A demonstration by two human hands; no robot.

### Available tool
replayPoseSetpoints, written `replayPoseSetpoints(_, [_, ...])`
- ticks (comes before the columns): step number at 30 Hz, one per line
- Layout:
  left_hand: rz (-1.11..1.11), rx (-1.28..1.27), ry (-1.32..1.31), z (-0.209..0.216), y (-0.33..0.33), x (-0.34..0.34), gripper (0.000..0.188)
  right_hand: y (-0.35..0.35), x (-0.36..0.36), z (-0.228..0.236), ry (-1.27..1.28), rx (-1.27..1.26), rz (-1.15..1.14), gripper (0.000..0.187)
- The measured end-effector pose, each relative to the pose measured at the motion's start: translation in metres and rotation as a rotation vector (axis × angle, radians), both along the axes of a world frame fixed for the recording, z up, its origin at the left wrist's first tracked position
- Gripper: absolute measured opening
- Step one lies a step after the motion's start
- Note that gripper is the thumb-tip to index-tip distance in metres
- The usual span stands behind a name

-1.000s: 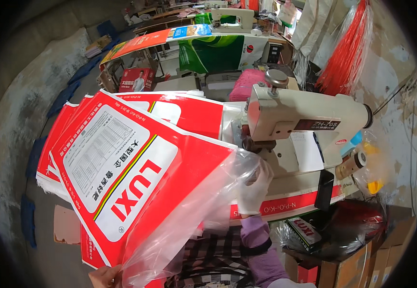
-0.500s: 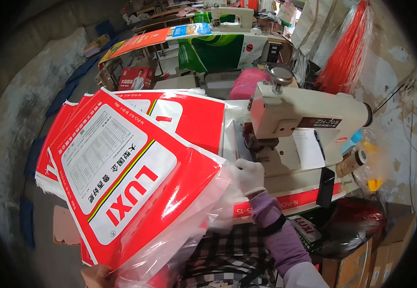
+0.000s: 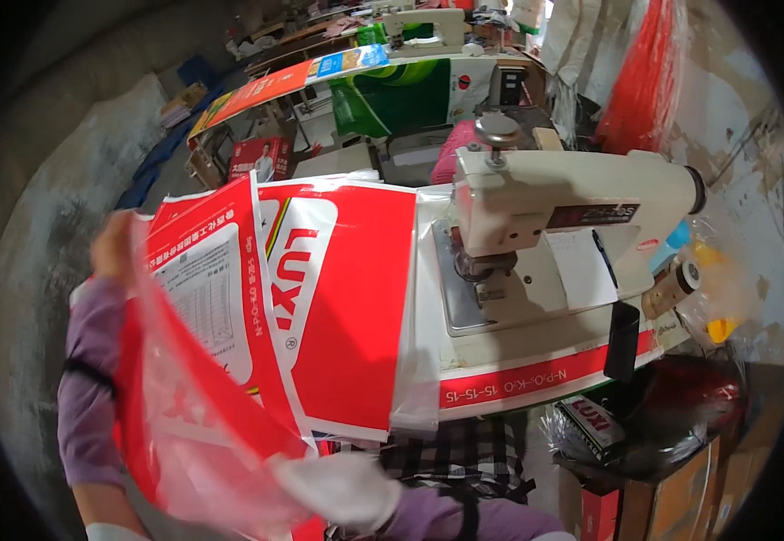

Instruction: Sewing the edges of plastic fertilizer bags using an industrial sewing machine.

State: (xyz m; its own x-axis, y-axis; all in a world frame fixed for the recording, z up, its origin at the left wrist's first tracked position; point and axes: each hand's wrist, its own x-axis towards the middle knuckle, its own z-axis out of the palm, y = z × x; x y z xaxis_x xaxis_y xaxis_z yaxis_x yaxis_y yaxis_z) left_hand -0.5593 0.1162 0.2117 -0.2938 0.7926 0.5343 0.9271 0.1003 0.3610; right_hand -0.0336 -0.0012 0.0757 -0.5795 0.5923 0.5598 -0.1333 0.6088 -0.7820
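A large red-and-white plastic packaging bag (image 3: 219, 389) with a clear liner edge is bent and tilted up toward me. My left hand (image 3: 114, 248), bare, is closed on its far left edge, its fingers partly hidden and blurred. My right hand (image 3: 345, 491), in a white glove and smeared by motion, is closed at the bag's near right corner. Beneath lies a stack of like bags, the top one (image 3: 360, 298) flat with its clear liner end beside the sewing machine (image 3: 545, 203). The machine's needle area stands to the right of the stack, with nothing under it.
A dark phone (image 3: 623, 341) sits at the table's front edge by a paper sheet (image 3: 581, 270) with a pen. A thread spool (image 3: 672, 287) stands right of it. Cardboard boxes (image 3: 681, 491) stand below right. Red fibre strands (image 3: 642, 81) hang behind. Another sewing table is farther back.
My right hand has moved from beside the machine down and left. My left hand has come into view at the far left. The top bag has lifted and bent, uncovering the one beneath.
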Motion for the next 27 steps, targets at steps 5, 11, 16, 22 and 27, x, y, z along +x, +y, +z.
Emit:
replayPoseSetpoints(5, [-0.7,-0.163,0.413,-0.135,0.184,0.269,0.03,0.01,0.134,-0.138,-0.227,-0.755,-0.591,0.034])
replayPoseSetpoints(11, [-1.074,-0.344,0.057,-0.208,0.235,0.428,0.027,-0.05,0.224,-0.2,-0.51,-0.48,-0.82,0.028])
replayPoseSetpoints(16, [-1.012,-0.432,-0.162,-0.258,0.243,0.428,0.024,-0.067,0.238,-0.142,-0.499,-0.511,-0.968,0.036])
replayPoseSetpoints(22, [-1.03,-0.205,0.494,-0.247,0.225,0.445,0.027,-0.039,0.248,-0.196,-0.678,-0.416,-0.873,0.023])
replayPoseSetpoints(27, [-1.076,-0.595,0.454,-0.225,0.222,0.42,0.039,-0.062,0.25,-0.162,-0.484,-0.851,-0.689,0.026])
